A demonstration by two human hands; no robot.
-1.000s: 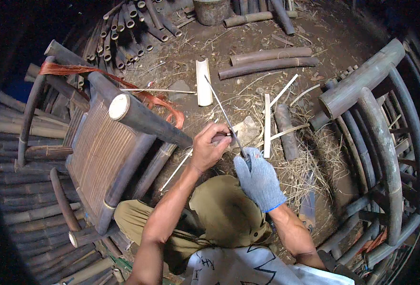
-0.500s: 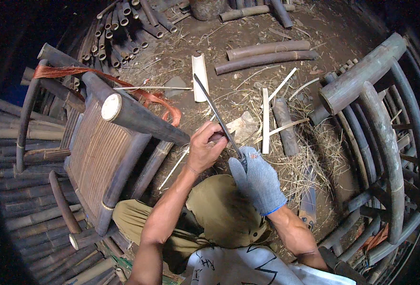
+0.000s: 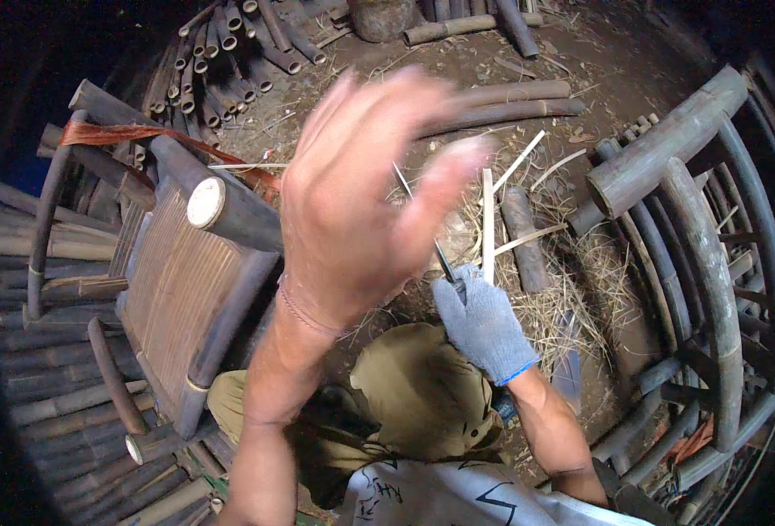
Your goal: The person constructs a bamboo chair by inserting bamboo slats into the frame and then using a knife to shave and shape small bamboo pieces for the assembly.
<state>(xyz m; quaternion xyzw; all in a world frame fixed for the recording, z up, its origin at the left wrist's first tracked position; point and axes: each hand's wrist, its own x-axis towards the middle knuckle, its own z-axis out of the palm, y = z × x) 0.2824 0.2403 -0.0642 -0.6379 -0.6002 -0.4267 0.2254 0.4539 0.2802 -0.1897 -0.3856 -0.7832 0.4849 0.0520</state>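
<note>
My bare left hand (image 3: 352, 202) is raised close to the camera, blurred by motion, with its thumb spread apart from the fingers and nothing visible in it. It hides much of the ground behind. My right hand (image 3: 484, 324), in a grey knitted glove with a blue cuff, is closed around the near end of a long thin dark blade (image 3: 442, 259). The blade points up and to the left, its middle covered by my left thumb. Just beyond the glove lies a pale split bamboo strip (image 3: 488, 219) on the ground.
A bamboo chair (image 3: 172, 298) stands on the left, with an orange strap (image 3: 115, 133) tied to it. Another bamboo frame (image 3: 668, 145) is on the right. Shavings (image 3: 593, 298) and bamboo poles (image 3: 501, 114) litter the dirt floor. Cut tubes (image 3: 221, 79) are stacked far left.
My left hand has let go of the blade and risen up and forward, toward the camera. My gloved right hand has shifted slightly right and nearer, still holding the blade.
</note>
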